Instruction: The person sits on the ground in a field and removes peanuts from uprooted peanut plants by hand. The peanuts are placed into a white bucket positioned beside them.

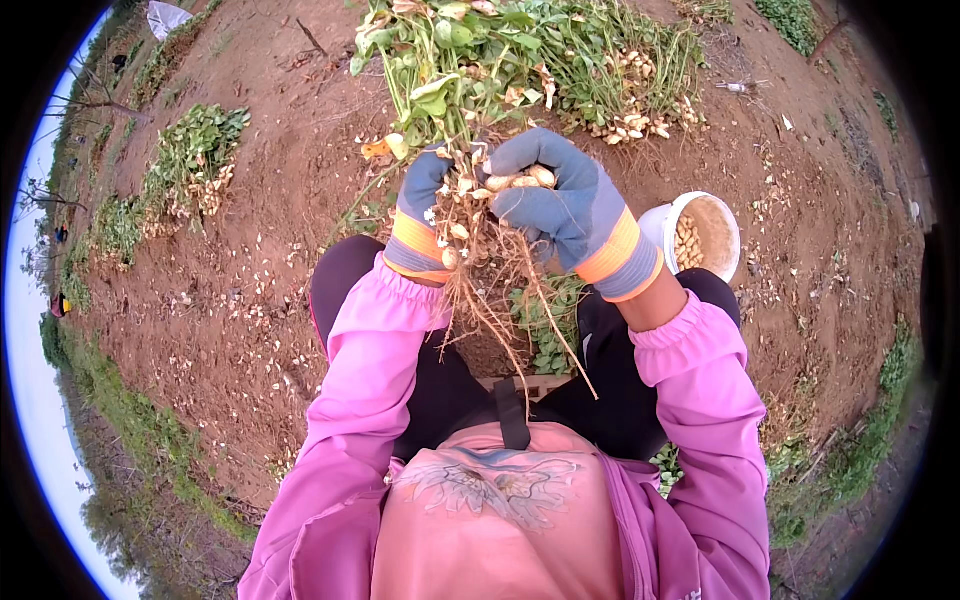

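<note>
Both hands wear grey-blue work gloves with orange-striped cuffs. My left hand is closed around the stems of a bunch of uprooted peanut plants, its fingers partly hidden by the bunch. Long thin roots hang from it towards my lap. On the right side of the bunch, my right hand grips several peanut pods between thumb and fingers. Leafy green tops spread out beyond my hands.
A white bucket with peanut pods inside lies tilted beside my right knee. More pulled peanut plants are heaped ahead, and another row lies at the left. Scattered pods and debris cover the brown soil.
</note>
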### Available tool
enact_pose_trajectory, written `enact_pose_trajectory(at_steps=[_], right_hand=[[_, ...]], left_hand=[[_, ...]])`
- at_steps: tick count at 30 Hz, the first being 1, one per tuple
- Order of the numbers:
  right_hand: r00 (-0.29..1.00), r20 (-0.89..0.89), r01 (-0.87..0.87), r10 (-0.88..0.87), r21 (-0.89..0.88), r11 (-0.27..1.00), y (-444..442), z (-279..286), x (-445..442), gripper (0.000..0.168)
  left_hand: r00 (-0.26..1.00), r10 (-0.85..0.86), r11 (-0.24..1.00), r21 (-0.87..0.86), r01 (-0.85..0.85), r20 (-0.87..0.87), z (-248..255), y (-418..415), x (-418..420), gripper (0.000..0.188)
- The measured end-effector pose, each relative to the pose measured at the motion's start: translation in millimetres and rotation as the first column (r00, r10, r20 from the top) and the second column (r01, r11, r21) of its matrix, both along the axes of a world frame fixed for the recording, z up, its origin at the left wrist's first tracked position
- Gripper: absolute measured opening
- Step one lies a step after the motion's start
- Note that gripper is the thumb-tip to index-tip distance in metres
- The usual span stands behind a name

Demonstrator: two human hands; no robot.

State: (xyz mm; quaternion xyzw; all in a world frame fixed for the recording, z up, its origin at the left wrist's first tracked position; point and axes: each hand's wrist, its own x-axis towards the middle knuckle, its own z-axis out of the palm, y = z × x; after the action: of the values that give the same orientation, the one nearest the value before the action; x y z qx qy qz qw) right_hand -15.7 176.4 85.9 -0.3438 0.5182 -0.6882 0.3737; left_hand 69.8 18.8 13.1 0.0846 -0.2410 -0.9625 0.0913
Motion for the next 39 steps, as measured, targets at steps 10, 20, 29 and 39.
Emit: enact_pose_trajectory(at_steps=[10, 20, 29, 39], right_hand=[[0.982, 0.19, 0.031, -0.011, -0.107, 0.994, -0.6, -5.5, -0.3, 0.02], [0.978, -0.094, 0.183, -0.185, -0.036, 0.982, -6.9, -2.4, 1.7, 0.019], [0.899, 0.418, 0.146, -0.134, 0.003, 0.989, -4.9, 2.9, -1.0, 0.015], [0.986, 0.13, 0.09, -0.106, 0.122, 0.988, 2.2, 7.1, -8.5, 0.02]], left_hand=[[0.993, 0.112, 0.994, 0.016, -0.112, 0.047, 32.7, 20.5, 2.1, 0.025], [0.979, 0.206, 0.978, -0.037, -0.206, 0.0, 26.8, 20.1, -5.1, 0.028], [0.984, 0.164, 0.981, 0.112, -0.156, -0.064, 28.5, 22.8, -9.0, 0.028], [0.989, 0.145, 0.989, -0.024, -0.144, 0.019, 27.1, 24.8, -12.0, 0.033]])
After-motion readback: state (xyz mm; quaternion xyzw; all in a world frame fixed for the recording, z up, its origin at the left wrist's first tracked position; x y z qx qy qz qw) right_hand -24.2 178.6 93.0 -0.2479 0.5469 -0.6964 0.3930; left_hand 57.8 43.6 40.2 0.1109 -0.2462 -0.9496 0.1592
